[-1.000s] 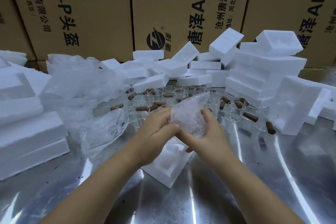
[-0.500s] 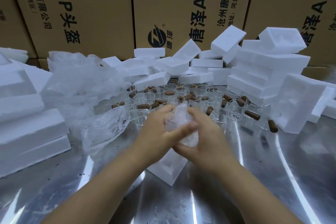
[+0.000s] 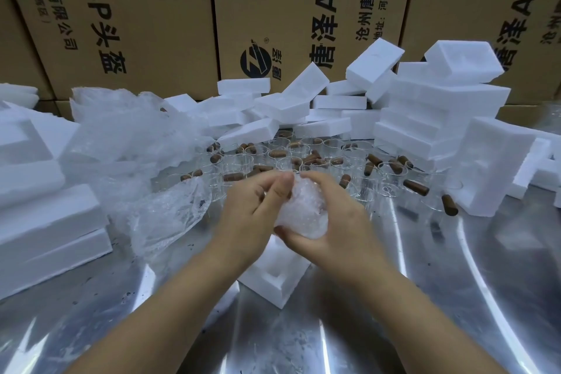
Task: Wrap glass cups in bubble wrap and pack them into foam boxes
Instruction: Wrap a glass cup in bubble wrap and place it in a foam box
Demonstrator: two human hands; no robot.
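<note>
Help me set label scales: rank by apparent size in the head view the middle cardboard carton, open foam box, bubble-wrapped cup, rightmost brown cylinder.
1. middle cardboard carton
2-3. open foam box and bubble-wrapped cup: unsure, box partly hidden
4. rightmost brown cylinder

Bubble-wrapped cup (image 3: 303, 209) just above open white foam box (image 3: 267, 285), bare glass cups (image 3: 391, 173) clustered upright behind

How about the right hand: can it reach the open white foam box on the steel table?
Probably yes. The open white foam box sits just under the right hand, cavity up, way clear. But that hand and the left hand both grip the clear bubble-wrap bundle.
</note>
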